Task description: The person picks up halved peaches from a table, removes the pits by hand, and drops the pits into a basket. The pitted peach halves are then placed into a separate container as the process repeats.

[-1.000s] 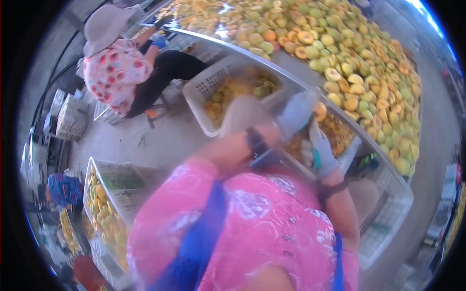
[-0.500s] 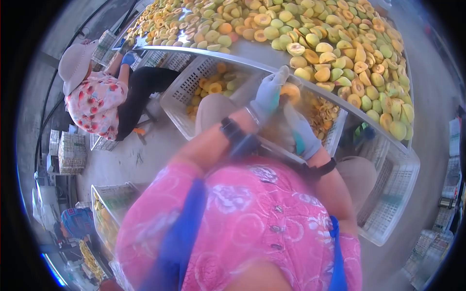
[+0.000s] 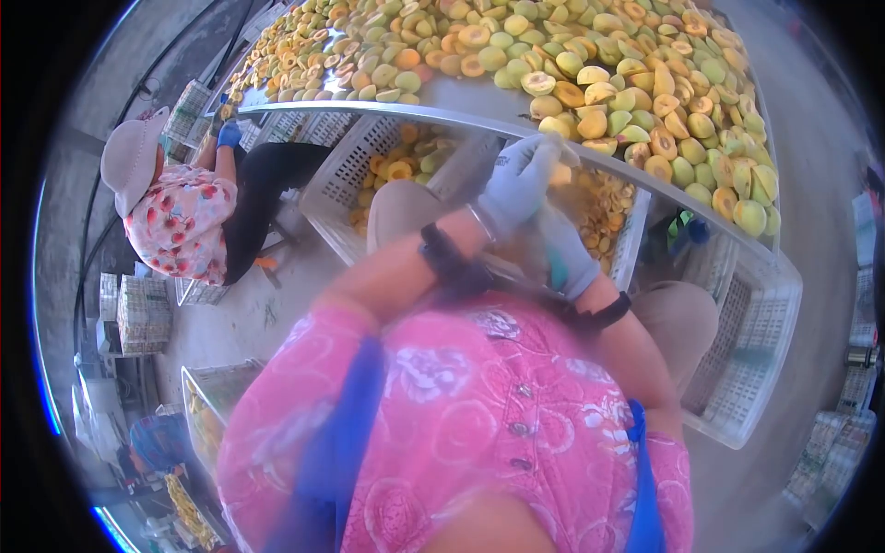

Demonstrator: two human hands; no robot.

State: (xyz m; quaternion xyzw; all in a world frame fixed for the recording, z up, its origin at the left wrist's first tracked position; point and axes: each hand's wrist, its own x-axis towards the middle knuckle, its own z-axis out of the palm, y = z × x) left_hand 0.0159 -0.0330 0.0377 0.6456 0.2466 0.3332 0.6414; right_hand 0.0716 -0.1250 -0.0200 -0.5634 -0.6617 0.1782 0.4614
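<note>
Head view shows the gloved left hand (image 3: 510, 189) with its fingers grasping a blurred fruit piece (image 3: 560, 175) just short of the tabletop (image 3: 479, 100) edge. Close beneath it is the gloved right hand (image 3: 570, 256), reaching up toward the same piece; blur hides its fingertips, so whether they grip anything cannot be told. Beyond the edge, a heap of halved fruit (image 3: 664, 101) covers much of the surface. Below the hands stands a middle crate (image 3: 636, 238) of orange pieces, with a left crate (image 3: 324, 214) of fruit near the knee. At upper left sits a co-worker (image 3: 180, 217) in a brimmed hat.
</note>
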